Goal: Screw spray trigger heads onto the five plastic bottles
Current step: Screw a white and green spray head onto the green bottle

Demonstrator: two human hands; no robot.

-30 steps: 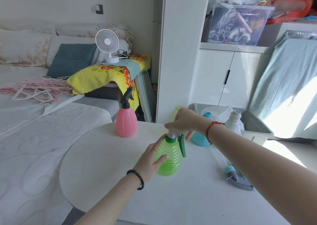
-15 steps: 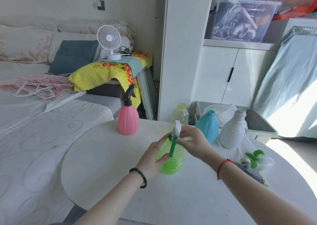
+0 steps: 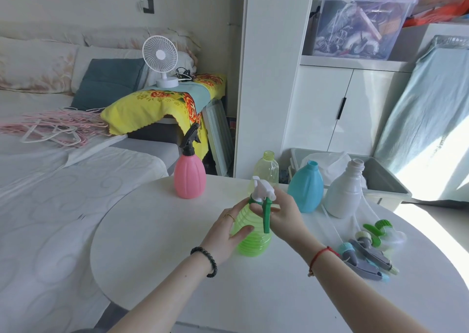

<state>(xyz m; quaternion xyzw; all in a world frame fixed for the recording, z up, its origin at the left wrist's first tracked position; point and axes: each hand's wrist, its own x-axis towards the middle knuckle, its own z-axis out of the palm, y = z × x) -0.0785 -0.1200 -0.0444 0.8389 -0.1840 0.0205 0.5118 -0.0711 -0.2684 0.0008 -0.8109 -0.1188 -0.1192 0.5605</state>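
A ribbed green bottle (image 3: 252, 241) stands on the round white table (image 3: 177, 256). My left hand (image 3: 225, 231) holds its side. My right hand (image 3: 284, 216) grips the white-and-green trigger head (image 3: 262, 195) sitting on its neck. A pink bottle (image 3: 189, 178) with a black trigger head stands behind to the left. Three bottles stand open-necked at the back: pale yellow (image 3: 266, 170), blue (image 3: 305, 190) and white (image 3: 345, 195). Loose trigger heads (image 3: 368, 251) lie on the table at the right.
A bed (image 3: 50, 193) borders the table on the left. Behind it stand a white cabinet (image 3: 264, 79) and a grey bin (image 3: 385, 180). A white fan (image 3: 160, 58) stands on a yellow cloth at the back.
My right hand has swung from above the trigger head to its right side, and the green lever now points toward me. The view has shifted, showing the loose trigger heads.
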